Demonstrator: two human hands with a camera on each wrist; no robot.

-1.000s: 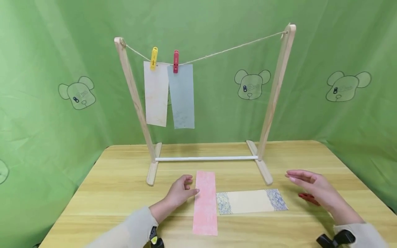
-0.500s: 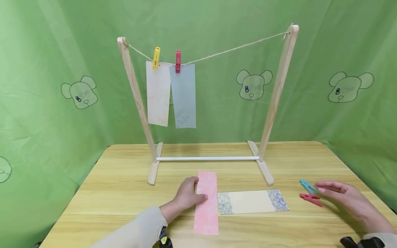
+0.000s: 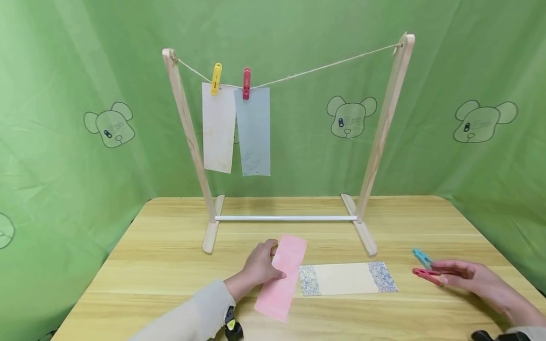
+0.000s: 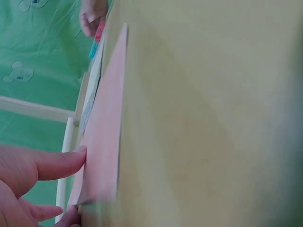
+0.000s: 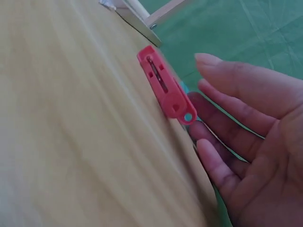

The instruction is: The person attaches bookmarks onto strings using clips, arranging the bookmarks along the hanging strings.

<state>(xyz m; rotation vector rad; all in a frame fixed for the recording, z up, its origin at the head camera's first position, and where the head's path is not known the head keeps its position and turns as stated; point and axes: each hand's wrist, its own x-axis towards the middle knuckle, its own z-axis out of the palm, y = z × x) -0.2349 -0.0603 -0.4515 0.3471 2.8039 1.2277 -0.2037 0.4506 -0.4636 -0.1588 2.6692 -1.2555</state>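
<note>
My left hand pinches a pink paper strip by its left edge, thumb on top. The strip lies slanted, and in the left wrist view its surface stands at an angle to the table. At the right, my right hand is beside a red clothespin and a blue clothespin. In the right wrist view the thumb is apart from the red clothespin, and the other fingers are near its end; whether they touch it I cannot tell. A cream strip with blue patterned ends lies between the hands.
Behind the hands stands a wooden frame with a sagging string. A yellow clothespin holds a whitish strip on it, and another red clothespin a grey-blue strip. A green curtain surrounds the table.
The left hand has taken hold of the pink strip and turned it, its near end swinging left. The right hand has moved right and nearer, uncovering the two clothespins, and is now beside them.
</note>
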